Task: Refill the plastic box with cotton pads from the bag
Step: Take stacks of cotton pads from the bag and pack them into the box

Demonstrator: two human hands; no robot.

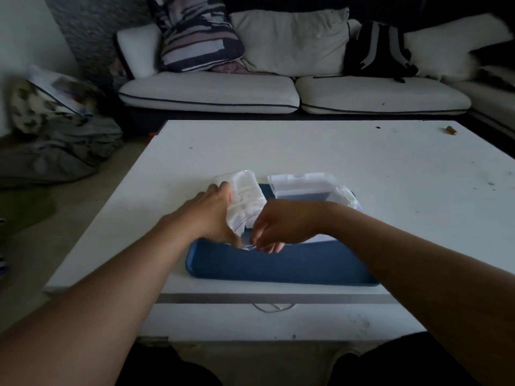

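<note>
- A blue tray (278,263) lies on the white counter (362,168), near its front edge.
- The left hand (214,215) rests along the left side of the clear bag of cotton pads (246,199), its thumb and fingers pinching the bag's near opening.
- The right hand (281,224) has its grip closed in a pinch on the same opening edge, fingers curled, just beside the left thumb.
- The bag lies on the tray, white pads stacked inside it.
- Just right of the bag, the clear plastic box (303,185) stands on the tray's far side.
- A small brown cylinder (451,130) lies at the counter's far right.
- Beyond is a white sofa (211,90) with a black backpack (379,48).
</note>
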